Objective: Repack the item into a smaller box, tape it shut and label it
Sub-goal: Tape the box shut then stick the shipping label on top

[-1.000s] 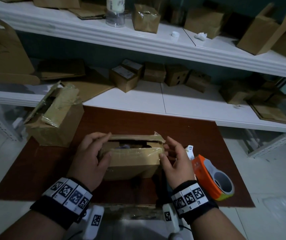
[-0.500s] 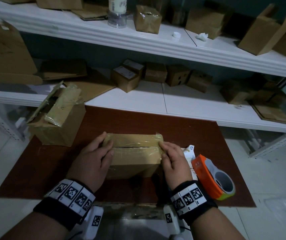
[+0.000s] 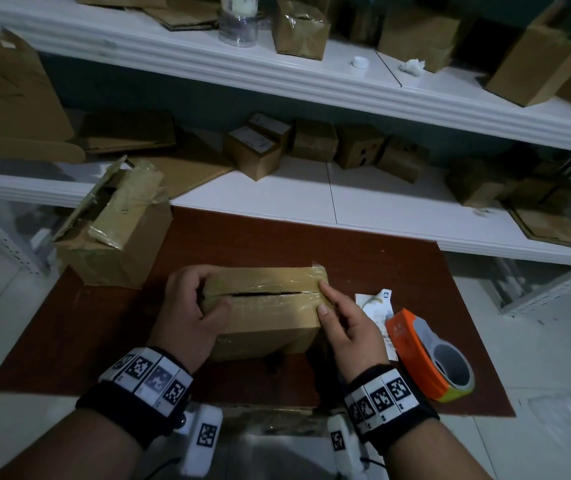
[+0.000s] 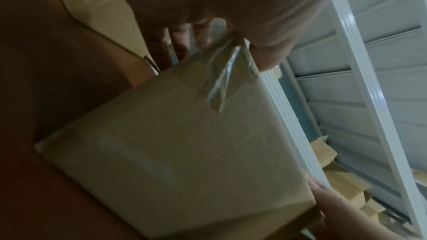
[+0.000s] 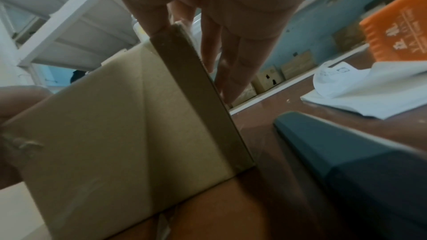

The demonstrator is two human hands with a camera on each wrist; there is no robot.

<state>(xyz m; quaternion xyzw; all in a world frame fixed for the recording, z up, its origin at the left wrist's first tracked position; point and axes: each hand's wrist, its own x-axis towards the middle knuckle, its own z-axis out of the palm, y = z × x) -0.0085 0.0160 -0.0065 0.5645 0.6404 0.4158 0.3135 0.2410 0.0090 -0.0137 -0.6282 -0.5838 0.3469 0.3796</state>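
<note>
Left hand (image 3: 187, 317) gripped small box (image 3: 266, 317) at its left end; right hand (image 3: 346, 323), fingers straight, pressed the right end. Flap seam gaped: squeeze flaps flush before taping with dispenser (image 3: 429, 355).

1. Small box (image 3: 270, 320): matt brown cardboard, shiny clear tape across the top.
2. Worktop (image 3: 363, 258): smooth reddish-brown wood look, slight sheen.
3. Tape dispenser (image 3: 415, 355): glossy orange plastic.
4. Label (image 3: 376, 303): white paper, a bit crumpled.
</note>
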